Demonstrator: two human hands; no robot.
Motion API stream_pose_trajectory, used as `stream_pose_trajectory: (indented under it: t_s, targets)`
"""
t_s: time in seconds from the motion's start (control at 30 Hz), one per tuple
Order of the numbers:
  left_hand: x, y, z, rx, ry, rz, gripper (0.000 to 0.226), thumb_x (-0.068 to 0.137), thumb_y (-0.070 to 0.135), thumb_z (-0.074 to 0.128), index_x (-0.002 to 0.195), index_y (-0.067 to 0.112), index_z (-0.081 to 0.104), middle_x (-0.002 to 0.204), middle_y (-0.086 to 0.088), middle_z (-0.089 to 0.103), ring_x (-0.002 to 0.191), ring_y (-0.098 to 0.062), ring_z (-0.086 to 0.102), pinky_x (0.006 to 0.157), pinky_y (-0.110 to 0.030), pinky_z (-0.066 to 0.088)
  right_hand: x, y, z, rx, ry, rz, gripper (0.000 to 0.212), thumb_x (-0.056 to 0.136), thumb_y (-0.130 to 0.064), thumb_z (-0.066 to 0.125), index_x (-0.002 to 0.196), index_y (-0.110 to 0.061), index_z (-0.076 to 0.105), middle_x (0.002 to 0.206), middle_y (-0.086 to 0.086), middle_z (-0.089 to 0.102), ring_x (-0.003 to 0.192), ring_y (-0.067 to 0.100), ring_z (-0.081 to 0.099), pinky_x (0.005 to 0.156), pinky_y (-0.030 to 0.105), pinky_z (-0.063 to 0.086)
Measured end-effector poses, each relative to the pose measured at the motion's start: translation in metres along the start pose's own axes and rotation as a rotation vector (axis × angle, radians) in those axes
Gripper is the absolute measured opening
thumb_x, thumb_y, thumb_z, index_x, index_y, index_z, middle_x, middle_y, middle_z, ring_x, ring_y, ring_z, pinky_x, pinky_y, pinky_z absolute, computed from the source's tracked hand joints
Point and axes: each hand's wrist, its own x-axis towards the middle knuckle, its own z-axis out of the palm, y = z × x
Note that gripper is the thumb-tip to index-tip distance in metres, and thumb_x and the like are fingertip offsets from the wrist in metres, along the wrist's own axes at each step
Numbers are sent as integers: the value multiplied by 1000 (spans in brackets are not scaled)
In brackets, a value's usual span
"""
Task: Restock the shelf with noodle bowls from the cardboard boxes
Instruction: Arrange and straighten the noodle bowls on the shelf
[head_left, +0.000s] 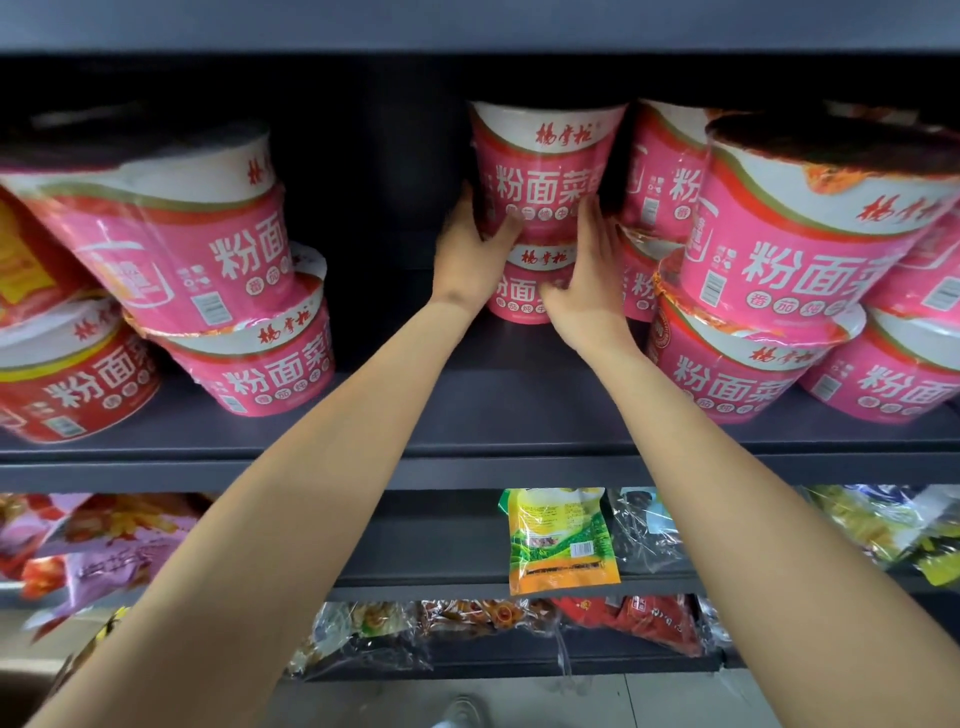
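Both bare forearms reach up and forward to the back of the shelf (467, 431). Left hand (470, 254) curls round the top noodle bowl (545, 171), thumb across its front; right hand (587, 275) presses flat, fingers straight, on its right side. That glossy, tapered pink bowl stands upright, stacked on a lower bowl (530, 291), between neighbouring stacks.

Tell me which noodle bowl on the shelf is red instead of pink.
The red bowl at the far left, bottom row; all the others are pink.
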Motion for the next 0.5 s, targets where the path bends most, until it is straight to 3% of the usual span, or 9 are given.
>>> stream_pose_trajectory:
  t_s: [0.07, 0.17, 0.27, 0.33, 0.43, 0.5]
  targets:
    - [-31, 3, -19, 3, 42, 45, 61, 93, 28, 59, 147, 16, 31, 144, -5, 45, 130, -16, 45, 107, -29, 39, -20, -10, -2, 32, 58, -82, 76, 81, -1, 60, 148, -6, 26, 151, 17, 30, 142, 33, 25, 116, 47, 26]
    - [-102, -3, -68, 56, 118, 229, 43, 95, 17, 56, 137, 17, 45, 126, 4, 59, 117, -6, 55, 101, -27, 44, -58, -37, 5, 101, 95, -163, 54, 80, -2, 54, 133, -8, 50, 133, 12, 51, 126, 31, 45, 107, 40, 37]
    - [-158, -25, -128, 238, 396, 469, 25, 95, 7, 51, 119, 10, 56, 112, 0, 64, 105, -15, 61, 91, -35, 49, -87, -75, 32, 301, -25, -175, 36, 87, -5, 51, 122, -12, 60, 120, -2, 63, 116, 17, 55, 103, 33, 42]
    - [-170, -40, -162, 349, 575, 531, 24, 92, 4, 53, 116, 5, 55, 112, -2, 58, 103, -21, 57, 88, -41, 48, -99, -104, 58, 412, -119, -175, 35, 91, -9, 52, 126, -14, 57, 125, -3, 60, 120, 12, 52, 104, 30, 41]
    - [-156, -50, -203, 223, 647, 285, 47, 91, 21, 59, 133, 13, 41, 128, 8, 45, 119, -15, 48, 101, -42, 42, -101, -142, 95, 534, -250, -102, 61, 90, -15, 63, 144, -18, 34, 146, 7, 36, 137, 15, 32, 110, 20, 28]
    - [-141, -46, -220, 91, 524, 48, 71, 87, 41, 63, 145, 20, 28, 144, 6, 37, 132, -12, 40, 110, -39, 37, -96, -155, 114, 662, -360, 43, 94, 81, -23, 74, 151, -19, 11, 152, 6, 24, 143, 18, 23, 116, 32, 25]
